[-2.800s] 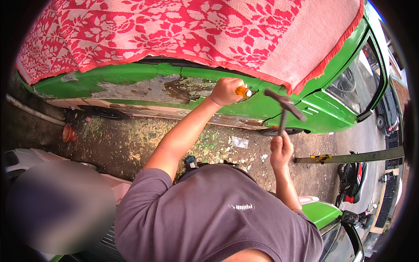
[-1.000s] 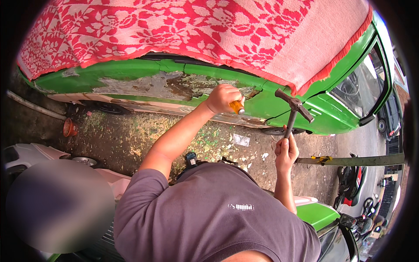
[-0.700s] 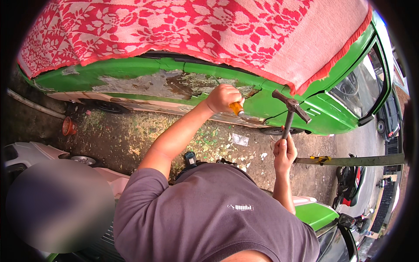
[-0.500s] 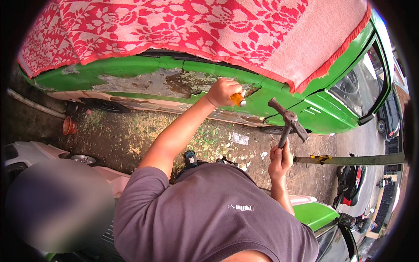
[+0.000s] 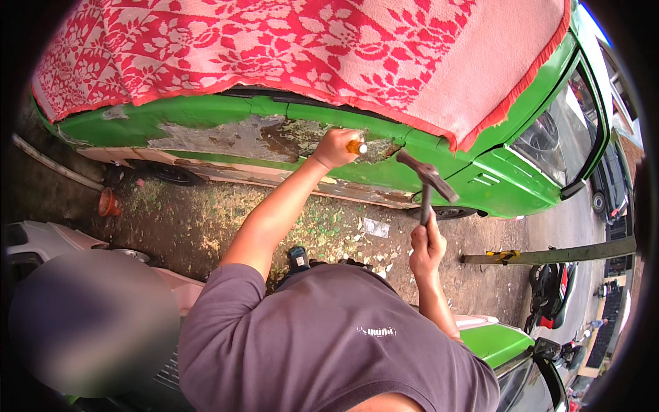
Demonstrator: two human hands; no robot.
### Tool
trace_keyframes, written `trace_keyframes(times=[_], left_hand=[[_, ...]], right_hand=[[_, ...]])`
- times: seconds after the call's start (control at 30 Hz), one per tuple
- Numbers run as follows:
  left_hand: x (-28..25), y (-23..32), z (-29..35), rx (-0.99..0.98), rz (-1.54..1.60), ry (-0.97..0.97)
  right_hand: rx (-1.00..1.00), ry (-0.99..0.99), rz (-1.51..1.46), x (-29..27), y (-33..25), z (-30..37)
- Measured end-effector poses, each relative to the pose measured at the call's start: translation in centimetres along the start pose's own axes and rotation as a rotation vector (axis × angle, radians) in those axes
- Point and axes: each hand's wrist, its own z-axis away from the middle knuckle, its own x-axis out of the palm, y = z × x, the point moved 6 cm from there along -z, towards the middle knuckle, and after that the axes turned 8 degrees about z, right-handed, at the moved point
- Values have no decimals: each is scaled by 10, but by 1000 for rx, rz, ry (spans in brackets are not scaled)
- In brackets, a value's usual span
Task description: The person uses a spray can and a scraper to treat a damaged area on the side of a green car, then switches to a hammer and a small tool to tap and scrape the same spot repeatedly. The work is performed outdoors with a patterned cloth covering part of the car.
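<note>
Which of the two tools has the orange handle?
The tool in the person's left grip: its handle is orange. The hammer in the right grip has a grey one.

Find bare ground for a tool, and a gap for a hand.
Barest: ground between right forearm, pole and motorcycle. Hand gap: between yellow handle and hammer, likely tight. Crowded: paint flakes litter the ground from orange pot to pale sheet.

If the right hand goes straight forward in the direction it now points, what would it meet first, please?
Probably the green car side, with the hammer in the right hand touching it first. The depth of the gap is unclear in this view.
</note>
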Motion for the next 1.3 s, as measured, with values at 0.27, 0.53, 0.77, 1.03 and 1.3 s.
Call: trace_keyframes(times=[0.27,0.53,0.77,1.03,1.3], left_hand=[[10,39,-11,192,108,-171],[37,44,-10,259,12,-432],[68,34,-13,145,-118,-706],[84,35,-10,-17,-171,-963],[105,15,4,121,-80,-947]], right_hand=[[148,14,-222,0,23,2],[256,89,-272,-4,34,5],[338,123,-329,-9,47,16],[398,157,-346,-22,64,28],[486,111,-379,-20,97,48]])
